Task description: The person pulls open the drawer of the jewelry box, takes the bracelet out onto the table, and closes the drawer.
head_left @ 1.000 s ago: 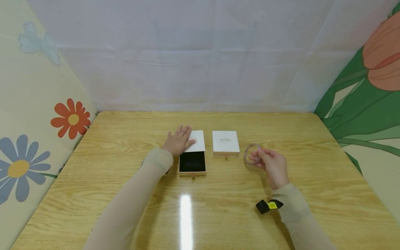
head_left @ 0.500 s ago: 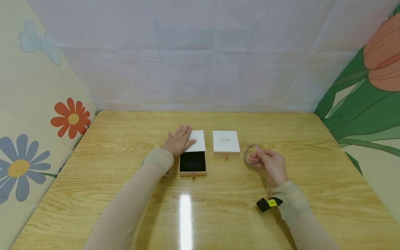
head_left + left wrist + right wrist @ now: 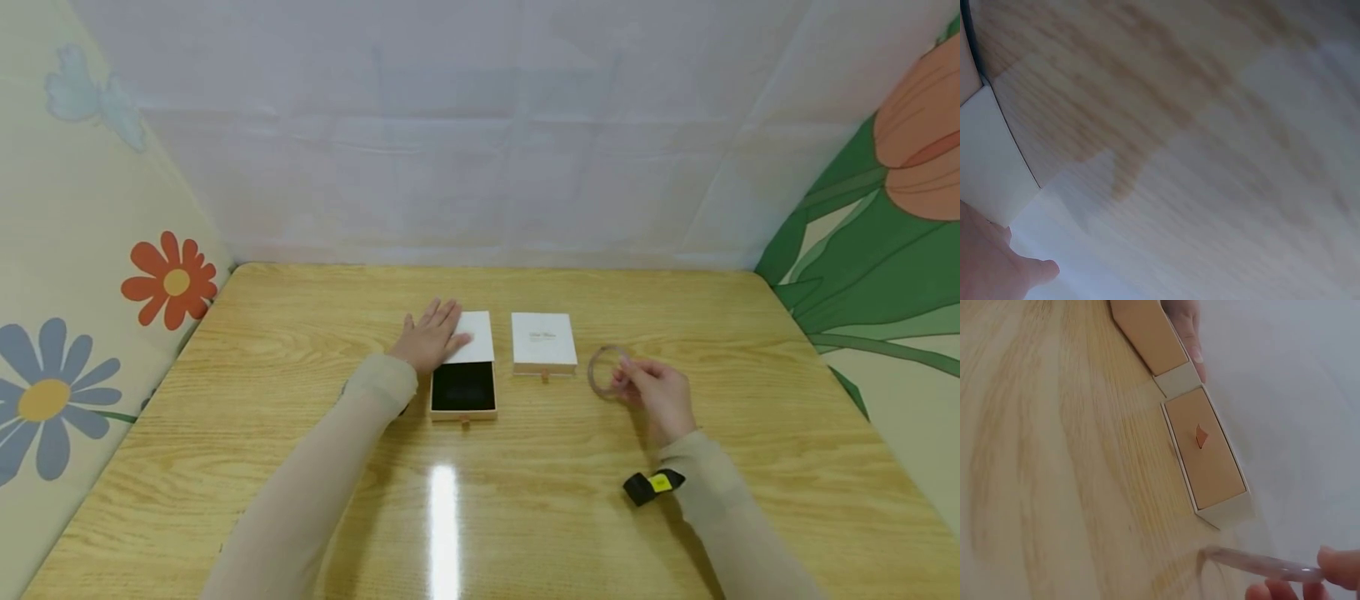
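My left hand (image 3: 427, 337) lies with straight fingers on the white top of a drawer-style gift box (image 3: 477, 329). Its drawer (image 3: 462, 392) is pulled out toward me and shows a black lining. To the right stands a second white gift box (image 3: 543, 342), its drawer closed, with a small tab on the front. My right hand (image 3: 660, 396) pinches a pale, translucent bangle (image 3: 1266, 565) between thumb and fingers, off to the right of that box. From the left wrist, only part of the hand and the side of the first box (image 3: 994, 159) show.
Both boxes stand on a wood-grain table (image 3: 540, 500). A white cloth (image 3: 480, 167) hangs behind its far edge, and flower-printed panels (image 3: 67, 275) flank it. A black strap with a yellow label (image 3: 654, 485) hangs at my right wrist.
My right hand and the bangle have shifted only slightly, a little to the right. The left hand stays in place on the box, and both boxes stand as before.
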